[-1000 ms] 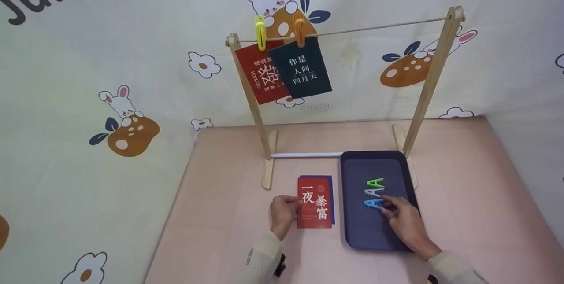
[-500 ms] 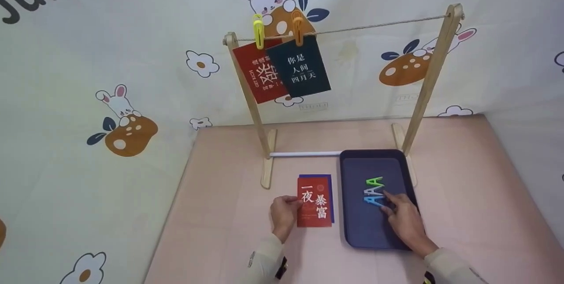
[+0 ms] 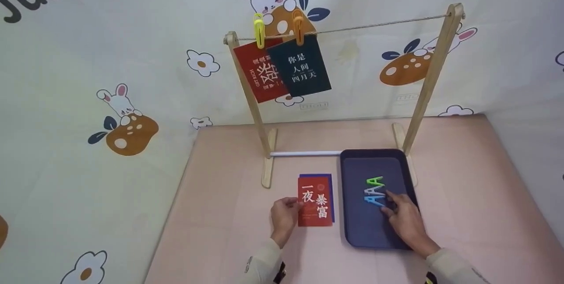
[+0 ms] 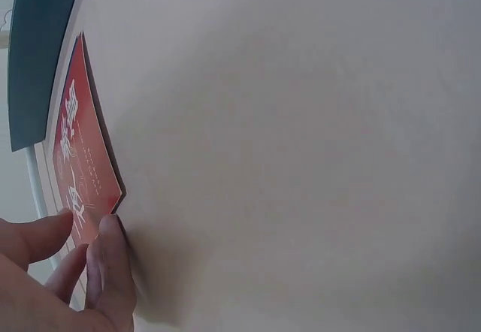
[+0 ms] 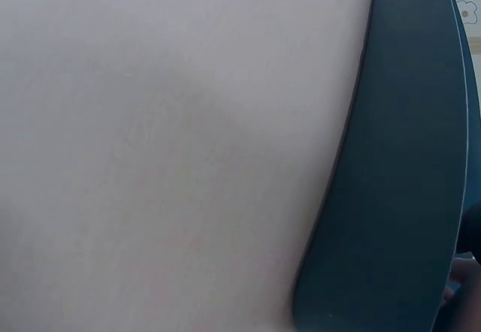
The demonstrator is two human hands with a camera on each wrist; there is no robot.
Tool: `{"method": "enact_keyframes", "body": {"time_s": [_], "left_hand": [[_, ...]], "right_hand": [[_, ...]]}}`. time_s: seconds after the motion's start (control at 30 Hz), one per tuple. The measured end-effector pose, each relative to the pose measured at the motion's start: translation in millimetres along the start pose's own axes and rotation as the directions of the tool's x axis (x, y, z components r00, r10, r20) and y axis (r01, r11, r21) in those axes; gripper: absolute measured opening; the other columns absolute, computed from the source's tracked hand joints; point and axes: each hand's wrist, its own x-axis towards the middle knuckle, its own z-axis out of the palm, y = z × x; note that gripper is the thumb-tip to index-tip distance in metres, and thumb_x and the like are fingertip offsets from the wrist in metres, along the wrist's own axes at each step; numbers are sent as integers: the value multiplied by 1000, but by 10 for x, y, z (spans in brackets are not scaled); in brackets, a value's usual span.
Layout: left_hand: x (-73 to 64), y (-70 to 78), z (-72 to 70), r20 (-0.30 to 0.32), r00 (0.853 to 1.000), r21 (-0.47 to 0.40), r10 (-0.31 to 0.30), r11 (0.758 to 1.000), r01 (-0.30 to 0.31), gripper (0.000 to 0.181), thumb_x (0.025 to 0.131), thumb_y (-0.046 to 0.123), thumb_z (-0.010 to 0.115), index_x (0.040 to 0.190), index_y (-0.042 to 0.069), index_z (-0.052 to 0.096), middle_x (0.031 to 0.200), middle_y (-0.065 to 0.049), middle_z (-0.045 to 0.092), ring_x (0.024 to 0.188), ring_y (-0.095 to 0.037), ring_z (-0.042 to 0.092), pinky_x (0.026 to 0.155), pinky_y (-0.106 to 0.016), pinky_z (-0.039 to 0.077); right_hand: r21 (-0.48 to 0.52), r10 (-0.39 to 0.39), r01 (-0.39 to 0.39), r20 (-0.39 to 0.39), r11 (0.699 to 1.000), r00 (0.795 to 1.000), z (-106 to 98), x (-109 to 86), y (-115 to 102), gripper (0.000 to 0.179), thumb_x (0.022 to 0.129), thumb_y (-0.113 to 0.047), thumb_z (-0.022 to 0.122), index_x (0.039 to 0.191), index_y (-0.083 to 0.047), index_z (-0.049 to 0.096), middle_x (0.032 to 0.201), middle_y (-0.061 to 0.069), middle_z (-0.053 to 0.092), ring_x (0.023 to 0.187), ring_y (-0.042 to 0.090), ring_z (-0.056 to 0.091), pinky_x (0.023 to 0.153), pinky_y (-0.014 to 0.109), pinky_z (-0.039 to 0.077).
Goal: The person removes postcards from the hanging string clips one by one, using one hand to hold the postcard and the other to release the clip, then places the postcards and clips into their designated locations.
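Observation:
My left hand (image 3: 284, 217) pinches the left edge of a red card (image 3: 315, 213), which lies over a blue card (image 3: 333, 204) on the table. In the left wrist view the thumb rests above the red card and the other fingers sit at its edge. Over the dark tray (image 3: 365, 235), my right hand (image 3: 406, 222) has thumb and index finger at the two ends of a light blue clothespin (image 3: 373, 200). A pale clothespin (image 3: 373, 191) and a green clothespin (image 3: 375, 182) lie just beyond it. The tray's wall hides most of the right hand in the right wrist view.
Behind stands a wooden rack (image 3: 429, 77) with a string (image 3: 374, 25). A yellow clothespin (image 3: 259, 33) holds a red card (image 3: 260, 86) there; an orange clothespin (image 3: 298, 31) holds a dark green card (image 3: 304, 83) overlapping it. A white rod (image 3: 304, 154) joins the rack's feet.
The light blue clothespin has shifted slightly toward the pale one, and my right index finger has moved a little away from the thumb. The left hand stays at the red card.

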Motion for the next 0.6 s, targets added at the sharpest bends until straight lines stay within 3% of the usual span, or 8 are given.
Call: {"method": "enact_keyframes", "body": {"time_s": [0.17, 0.3, 0.5, 0.6], "left_hand": [[-44, -58, -23, -23, 998, -1, 51, 999, -51, 14, 92, 11, 71, 99, -1, 75, 90, -10, 76, 79, -14, 69, 66, -29, 58], [-88, -47, -55, -21, 999, -4, 49, 999, -49, 15, 93, 12, 70, 101, 0, 75, 93, -11, 76, 80, -15, 70, 65, -29, 58], [-166, -9, -95, 0, 998, 7, 70, 998, -70, 26, 98, 19, 65, 111, -2, 71, 108, -19, 75, 101, -30, 73, 85, -41, 61], [-200, 0, -112, 12, 996, 11, 85, 996, -85, 33, 99, 23, 63, 118, -4, 68, 117, -22, 72, 111, -35, 70, 92, -44, 59]], "right_hand": [[-53, 39, -35, 67, 998, 997, -57, -12, -43, 53, 87, -10, 76, 134, 7, 57, 107, 22, 62, 86, 24, 61, 68, 34, 48], [-72, 25, -20, 73, 997, 997, -122, -9, -87, 54, 87, -10, 76, 135, 5, 57, 108, 22, 60, 85, 24, 59, 67, 34, 46], [-105, -79, 79, -2, 991, 997, -169, -22, -150, 51, 87, -7, 76, 134, 0, 60, 105, 17, 60, 83, 23, 63, 59, 32, 48], [-153, -197, 184, -73, 971, 978, -166, -27, -164, 49, 84, -5, 79, 130, 0, 63, 102, 15, 62, 85, 27, 63, 62, 38, 50]]}}
